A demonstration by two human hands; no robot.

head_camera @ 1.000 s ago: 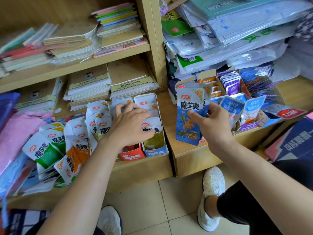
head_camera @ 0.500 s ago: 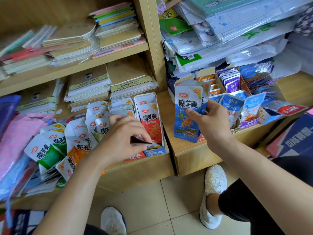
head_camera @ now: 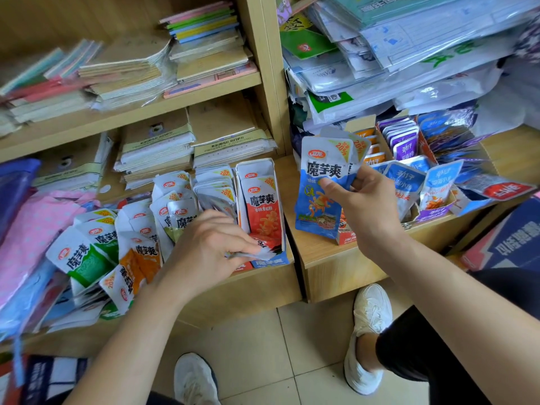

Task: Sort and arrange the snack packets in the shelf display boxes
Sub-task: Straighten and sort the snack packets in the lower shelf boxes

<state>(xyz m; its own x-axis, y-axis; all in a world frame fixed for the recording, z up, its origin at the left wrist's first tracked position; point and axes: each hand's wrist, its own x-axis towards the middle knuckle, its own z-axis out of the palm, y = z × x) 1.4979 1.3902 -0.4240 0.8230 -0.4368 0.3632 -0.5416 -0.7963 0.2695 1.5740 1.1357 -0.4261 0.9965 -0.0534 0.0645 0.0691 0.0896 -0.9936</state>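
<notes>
My right hand (head_camera: 362,206) holds up a few blue snack packets (head_camera: 321,182), fanned, above the right shelf's front edge. My left hand (head_camera: 204,249) pinches a flat packet (head_camera: 248,254) edge-on at the front of the blue display box (head_camera: 270,261). A red packet (head_camera: 263,211) stands upright in that box. More white-topped packets (head_camera: 216,185) fill the box beside it. A loose heap of green and orange packets (head_camera: 96,252) lies to the left on the shelf.
Display boxes with purple and blue packets (head_camera: 409,176) stand on the right shelf. Stacks of notebooks (head_camera: 157,150) fill the shelves behind. A pile of plastic-wrapped goods (head_camera: 409,54) looms upper right. My white shoes (head_camera: 368,334) stand on the tiled floor below.
My left hand drew back from inside the blue box toward its front, uncovering the upright red packet, and now pinches a flat packet. My right hand still holds the blue packets.
</notes>
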